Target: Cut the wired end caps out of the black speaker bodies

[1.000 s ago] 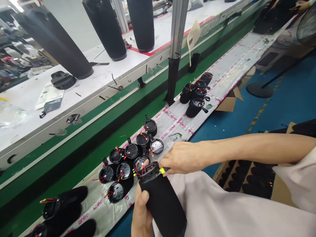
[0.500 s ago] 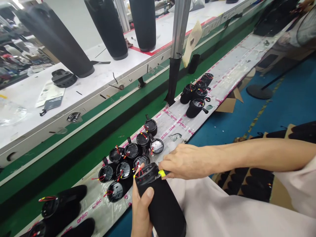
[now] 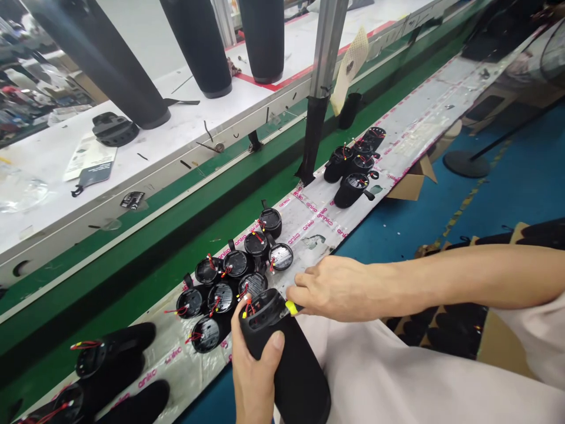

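My left hand [image 3: 258, 368] is wrapped round a black cylindrical speaker housing [image 3: 298, 371], its thumb across the fabric side. The housing is tilted, its open end up, with red wires and small connectors [image 3: 248, 307] by my fingertips. My right hand [image 3: 329, 288] grips a small hand tool with a yellow end [image 3: 291, 307], most of it hidden in the fist. A thin metallic tip appears to touch the rim of the housing; the exact kind of tool cannot be made out. Just beyond stand several similar black housings [image 3: 220, 297] with red wires in their open ends.
A long plastic-covered board [image 3: 304, 227] runs away to the upper right, bearing another group of housings [image 3: 351, 191]. On the left, a white shelf [image 3: 176, 138] holds tall black speakers [image 3: 265, 44] and a black cap [image 3: 115, 129]. A metal post [image 3: 324, 65] rises beside the board.
The left thumb has shifted slightly right along the housing. The right hand and tool have moved only a little to the right, still at the rim.
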### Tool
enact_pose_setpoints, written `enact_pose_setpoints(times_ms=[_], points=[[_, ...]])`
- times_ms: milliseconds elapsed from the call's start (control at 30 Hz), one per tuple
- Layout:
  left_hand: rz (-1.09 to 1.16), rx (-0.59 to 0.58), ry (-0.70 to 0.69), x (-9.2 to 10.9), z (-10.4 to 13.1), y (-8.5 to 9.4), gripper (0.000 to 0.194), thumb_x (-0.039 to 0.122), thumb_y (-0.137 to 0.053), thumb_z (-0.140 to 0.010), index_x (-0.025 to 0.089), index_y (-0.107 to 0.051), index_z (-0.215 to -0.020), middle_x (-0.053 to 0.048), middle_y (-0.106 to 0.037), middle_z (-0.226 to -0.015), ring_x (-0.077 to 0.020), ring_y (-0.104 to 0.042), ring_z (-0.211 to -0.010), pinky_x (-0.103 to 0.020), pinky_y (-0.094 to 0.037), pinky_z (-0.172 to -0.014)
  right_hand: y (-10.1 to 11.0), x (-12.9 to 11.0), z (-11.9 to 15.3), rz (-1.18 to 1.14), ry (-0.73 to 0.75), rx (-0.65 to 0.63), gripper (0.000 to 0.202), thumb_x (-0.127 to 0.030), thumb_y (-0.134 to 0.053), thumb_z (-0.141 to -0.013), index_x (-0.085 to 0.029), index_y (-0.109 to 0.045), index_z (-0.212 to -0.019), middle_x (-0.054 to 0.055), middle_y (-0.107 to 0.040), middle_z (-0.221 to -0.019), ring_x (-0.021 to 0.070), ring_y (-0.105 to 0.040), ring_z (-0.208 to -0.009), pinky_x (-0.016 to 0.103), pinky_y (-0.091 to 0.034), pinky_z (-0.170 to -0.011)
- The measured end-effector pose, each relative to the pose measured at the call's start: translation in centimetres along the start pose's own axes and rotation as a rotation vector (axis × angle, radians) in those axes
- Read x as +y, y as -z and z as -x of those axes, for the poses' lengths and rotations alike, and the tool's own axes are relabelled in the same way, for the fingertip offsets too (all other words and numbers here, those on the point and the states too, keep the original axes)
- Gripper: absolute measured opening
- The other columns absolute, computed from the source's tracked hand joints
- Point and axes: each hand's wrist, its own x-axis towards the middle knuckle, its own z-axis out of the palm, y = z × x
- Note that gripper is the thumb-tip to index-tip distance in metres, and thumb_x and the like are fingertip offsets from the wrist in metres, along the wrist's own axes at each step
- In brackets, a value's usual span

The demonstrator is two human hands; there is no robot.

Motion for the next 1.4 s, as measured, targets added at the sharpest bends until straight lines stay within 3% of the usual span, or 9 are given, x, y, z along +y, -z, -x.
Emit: enact_pose_setpoints(times_ms=[267,467,533,633,733,867,1033,1200,1400], points=[[-0.054,-0.014,0.024,0.9,0.5,0.1,0.09,0.06,-0.08,-0.071,0.025,-0.047,-0.147,-0.012,-0.066,-0.135,-0.0377,-0.06,-0.128,-0.05,-0.045,-0.111,0.5,-0.3,0.3,0.036,0.017,-0.036,0.019,-0.033,-0.045,-0.109,-0.018,-0.055,-0.104,0.002,-0.062,-0.079,0.018,-0.059,-0.058,0.036,-0.012,-0.047],[-0.29,0.044,-0.03,1.6,0.4,-0.4,0.08,0.055,-0.078,-0.073,0.027,-0.05,-0.143,-0.012,-0.059,-0.143,-0.0379,-0.052,-0.136,-0.055,-0.037,-0.117,0.1,0.6,-0.2,0.017,0.043,-0.139,0.015,-0.03,-0.051,-0.107,-0.017,-0.058,-0.102,0.002,-0.064,-0.078,0.0162,-0.056,-0.055,0.035,-0.013,-0.045],[-0.191,0.014,0.006,1.2,0.1,-0.2,0.082,0.056,-0.079,-0.072,0.027,-0.05,-0.143,-0.012,-0.061,-0.141,-0.0379,-0.052,-0.137,-0.054,-0.038,-0.117,-0.5,1.0,-0.4,-0.025,0.04,-0.118,0.027,-0.04,-0.046,-0.11,-0.017,-0.06,-0.103,0.002,-0.065,-0.08,0.0158,-0.057,-0.057,0.034,-0.013,-0.046],[0.158,-0.083,0.09,0.0,-0.5,-0.1,0.093,0.06,-0.079,-0.067,0.026,-0.048,-0.147,-0.011,-0.067,-0.134,-0.0385,-0.058,-0.132,-0.05,-0.046,-0.113,-1.6,1.4,-0.7,-0.104,0.025,-0.011,0.034,-0.046,-0.045,-0.11,-0.017,-0.062,-0.105,0.002,-0.067,-0.081,0.0158,-0.06,-0.06,0.032,-0.014,-0.047],[0.441,-0.169,0.166,-1.1,-0.9,-0.2,0.088,0.056,-0.075,-0.066,0.023,-0.054,-0.144,-0.012,-0.072,-0.127,-0.0404,-0.062,-0.126,-0.05,-0.053,-0.107,-2.3,1.9,-0.9,-0.332,0.076,0.092,0.03,-0.044,-0.05,-0.109,-0.017,-0.062,-0.107,0.002,-0.07,-0.084,0.0151,-0.063,-0.065,0.029,-0.026,-0.049],[0.498,-0.147,0.271,-1.5,-1.1,-0.8,0.075,0.051,-0.07,-0.072,0.024,-0.059,-0.141,-0.011,-0.076,-0.116,-0.0388,-0.068,-0.118,-0.049,-0.057,-0.101,-1.9,2.4,-0.9,-0.617,0.028,0.209,0.032,-0.044,-0.046,-0.11,-0.015,-0.06,-0.113,0.003,-0.073,-0.087,0.0145,-0.066,-0.069,0.026,-0.042,-0.061],[0.351,-0.102,0.204,-0.5,-1.3,-0.8,0.092,0.055,-0.08,-0.065,0.021,-0.052,-0.146,-0.014,-0.075,-0.12,-0.04,-0.069,-0.116,-0.05,-0.057,-0.1,-0.4,1.6,-0.6,-0.349,-0.079,0.056,0.025,-0.041,-0.054,-0.108,-0.018,-0.061,-0.108,0.003,-0.073,-0.091,0.0162,-0.064,-0.067,0.03,-0.026,-0.052],[0.121,-0.036,0.092,-0.1,-1.6,-0.2,0.099,0.06,-0.083,-0.063,0.027,-0.047,-0.149,-0.01,-0.067,-0.137,-0.0374,-0.056,-0.136,-0.051,-0.037,-0.121,-0.5,0.8,-0.7,-0.17,-0.034,0.018,0.026,-0.042,-0.053,-0.108,-0.018,-0.059,-0.101,0.001,-0.068,-0.08,0.0142,-0.058,-0.06,0.032,-0.014,-0.049],[0.075,-0.021,0.057,-0.1,-1.4,0.0,0.093,0.06,-0.084,-0.065,0.025,-0.051,-0.146,-0.011,-0.067,-0.136,-0.0371,-0.059,-0.132,-0.05,-0.043,-0.116,-0.7,0.9,-0.8,-0.107,0.003,-0.019,0.024,-0.04,-0.056,-0.107,-0.017,-0.058,-0.102,0.002,-0.067,-0.082,0.014,-0.056,-0.059,0.033,-0.012,-0.049]])
